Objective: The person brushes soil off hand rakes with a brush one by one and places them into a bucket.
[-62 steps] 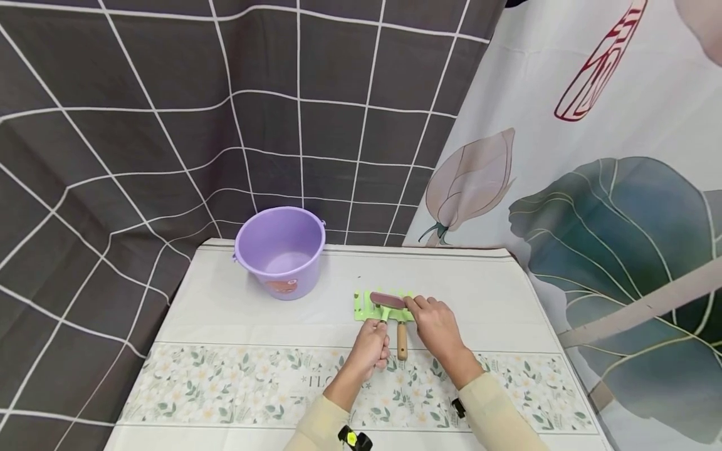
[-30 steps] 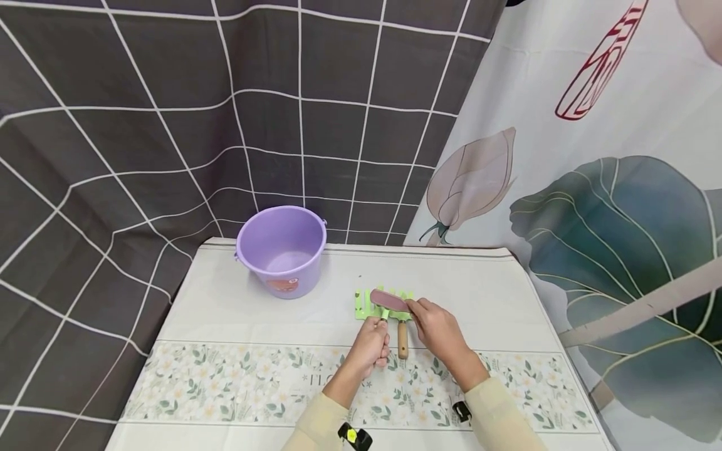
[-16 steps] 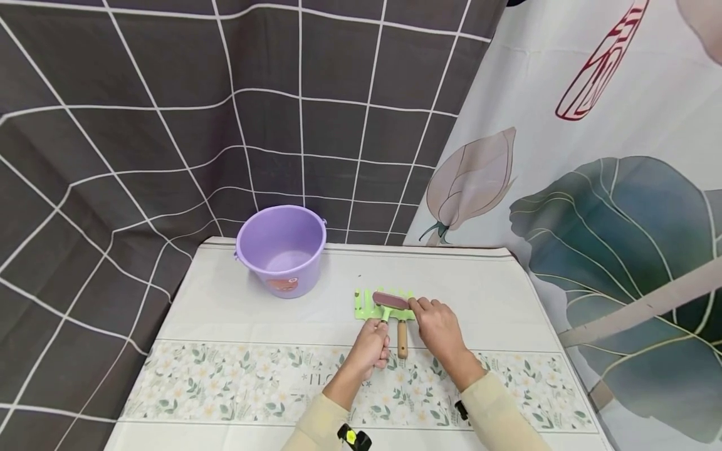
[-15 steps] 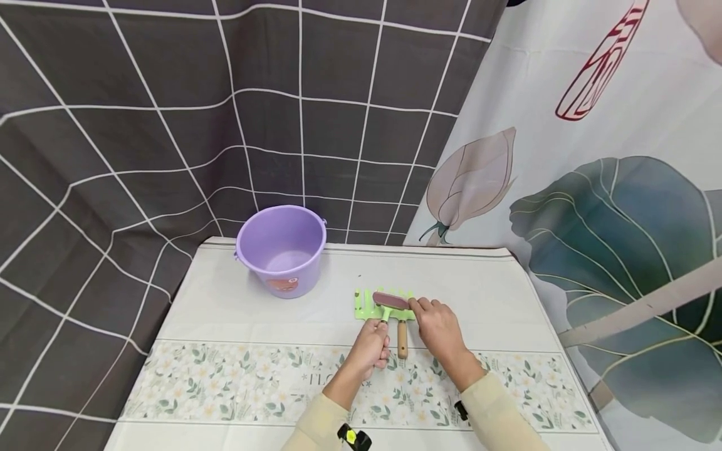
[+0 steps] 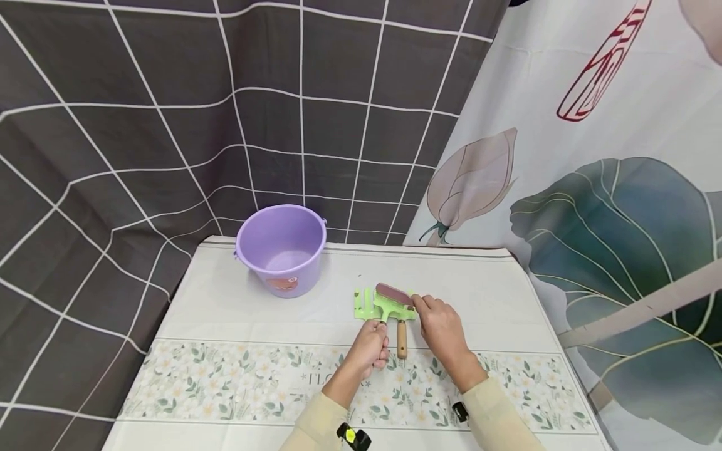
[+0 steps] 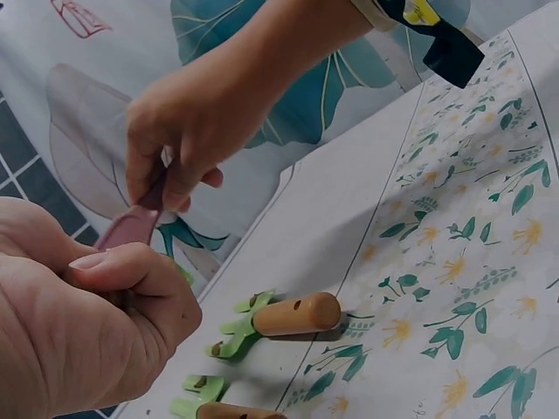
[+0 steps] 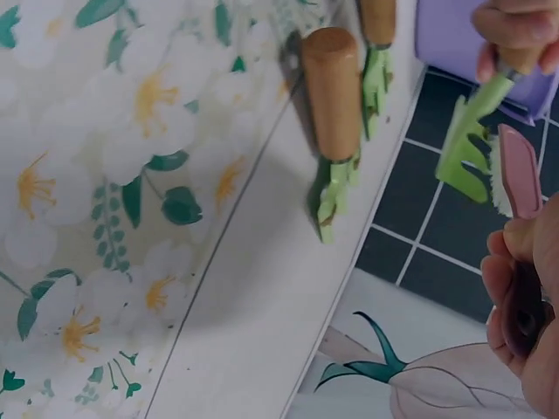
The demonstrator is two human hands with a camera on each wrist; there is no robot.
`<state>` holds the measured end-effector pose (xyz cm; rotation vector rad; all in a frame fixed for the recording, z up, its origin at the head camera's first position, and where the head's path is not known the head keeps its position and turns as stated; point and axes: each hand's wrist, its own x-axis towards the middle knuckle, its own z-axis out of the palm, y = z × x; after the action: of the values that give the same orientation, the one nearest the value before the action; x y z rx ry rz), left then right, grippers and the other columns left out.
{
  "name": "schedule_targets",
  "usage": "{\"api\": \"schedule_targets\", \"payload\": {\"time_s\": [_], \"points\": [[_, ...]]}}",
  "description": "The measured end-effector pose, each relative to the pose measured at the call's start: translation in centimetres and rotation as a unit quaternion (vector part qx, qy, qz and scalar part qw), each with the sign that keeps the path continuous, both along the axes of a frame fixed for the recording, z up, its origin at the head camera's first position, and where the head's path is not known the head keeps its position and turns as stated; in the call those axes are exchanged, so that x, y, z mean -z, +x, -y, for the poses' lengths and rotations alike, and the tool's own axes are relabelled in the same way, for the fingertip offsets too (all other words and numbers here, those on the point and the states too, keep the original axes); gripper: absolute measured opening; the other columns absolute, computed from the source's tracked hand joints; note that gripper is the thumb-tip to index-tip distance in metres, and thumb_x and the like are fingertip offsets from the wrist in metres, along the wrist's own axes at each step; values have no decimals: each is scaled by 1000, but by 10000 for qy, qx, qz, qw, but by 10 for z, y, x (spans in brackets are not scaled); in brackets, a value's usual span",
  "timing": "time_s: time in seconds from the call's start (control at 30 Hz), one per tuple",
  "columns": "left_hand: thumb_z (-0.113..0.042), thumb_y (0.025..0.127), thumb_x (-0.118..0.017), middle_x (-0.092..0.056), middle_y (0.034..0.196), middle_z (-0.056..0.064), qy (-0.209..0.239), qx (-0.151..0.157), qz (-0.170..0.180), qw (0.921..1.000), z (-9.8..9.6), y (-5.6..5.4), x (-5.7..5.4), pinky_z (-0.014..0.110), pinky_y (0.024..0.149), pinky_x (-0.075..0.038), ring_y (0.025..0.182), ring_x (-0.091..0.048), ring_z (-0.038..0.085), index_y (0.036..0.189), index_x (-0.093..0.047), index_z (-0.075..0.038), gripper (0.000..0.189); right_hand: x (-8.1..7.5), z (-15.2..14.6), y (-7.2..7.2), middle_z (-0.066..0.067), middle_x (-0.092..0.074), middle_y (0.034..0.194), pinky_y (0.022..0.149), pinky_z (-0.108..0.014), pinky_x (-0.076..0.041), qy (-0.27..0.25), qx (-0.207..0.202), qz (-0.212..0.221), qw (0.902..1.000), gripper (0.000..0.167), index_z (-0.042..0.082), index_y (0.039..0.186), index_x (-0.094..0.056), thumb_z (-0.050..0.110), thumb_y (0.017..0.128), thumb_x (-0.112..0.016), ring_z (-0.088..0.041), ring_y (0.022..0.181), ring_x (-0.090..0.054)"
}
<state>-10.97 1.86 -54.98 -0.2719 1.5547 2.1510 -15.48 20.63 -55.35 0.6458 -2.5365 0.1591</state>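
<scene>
My left hand point(image 5: 369, 347) grips the wooden handle of a green hand rake point(image 7: 470, 161), its tines raised above the table. My right hand point(image 5: 442, 332) holds a scrubbing brush point(image 7: 521, 170) by its dark handle. The brush has a pink back and white bristles, which face the rake's tines close up in the right wrist view. Two more green hand rakes lie on the table below: one wooden handle point(image 5: 402, 341) shows between my hands, and the other rake point(image 6: 240, 410) is partly hidden by my left hand in the head view.
A purple bucket point(image 5: 307, 282) stands at the back left of the table point(image 5: 462, 275). A floral band point(image 5: 237, 382) runs across the tablecloth. Dark grid cloth point(image 5: 169, 125) hangs behind, with a white printed curtain point(image 5: 479, 207) at the right. A pale bar point(image 5: 637, 313) slants in at the right.
The brush has shifted slightly upward and tilted over the held rake, baring more of its green head. My left hand stays nearly still. The bucket and lying rakes have not moved.
</scene>
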Motion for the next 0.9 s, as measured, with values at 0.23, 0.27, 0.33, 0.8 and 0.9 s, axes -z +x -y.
{"api": "schedule_targets", "payload": {"time_s": [0.23, 0.27, 0.33, 0.8, 0.9], "points": [[-17, 113, -32, -41, 80, 0, 28, -73, 44, 10000, 1, 0, 1, 13, 41, -25, 55, -33, 5, 129, -36, -4, 22, -9, 0, 1, -8, -70, 92, 67, -36, -62, -499, 120, 387, 9979, 28, 4, 119, -72, 7, 92, -78, -23, 79, -70], [-17, 113, -32, -41, 80, 0, 27, -77, 41, 10000, 2, 1, 1, 13, 41, -25, 55, -33, 5, 130, -36, -4, 22, -9, 0, 2, -7, -69, 92, 68, -36, -62, -522, 136, 444, 9976, 28, 4, 119, -72, 8, 92, -78, -23, 80, -70], [-17, 113, -31, -41, 80, 0, 31, -81, 38, 10000, 2, 1, 1, 13, 41, -25, 55, -34, 6, 128, -36, -4, 21, -10, 1, 3, -7, -69, 92, 68, -36, -62, -559, 91, 515, 9971, 28, 4, 120, -71, 7, 92, -78, -23, 81, -69], [-18, 113, -33, -43, 81, 0, -97, -27, -117, 9999, 0, 4, 0, 14, 40, -27, 56, -36, 6, 127, -36, -4, 21, 6, 9, 6, -5, -68, 88, 64, -32, -60, -21, -161, 1002, 9948, 23, 3, 114, -73, 9, 92, -78, -18, 76, -67], [-19, 113, -32, -43, 81, 0, -101, -12, -138, 9999, 0, 5, 1, 14, 40, -27, 56, -36, 6, 125, -36, -3, 20, 6, 9, 5, -5, -66, 85, 60, -31, -58, 84, -144, 798, 9967, 20, 4, 113, -73, 9, 93, -76, -18, 72, -64]]}}
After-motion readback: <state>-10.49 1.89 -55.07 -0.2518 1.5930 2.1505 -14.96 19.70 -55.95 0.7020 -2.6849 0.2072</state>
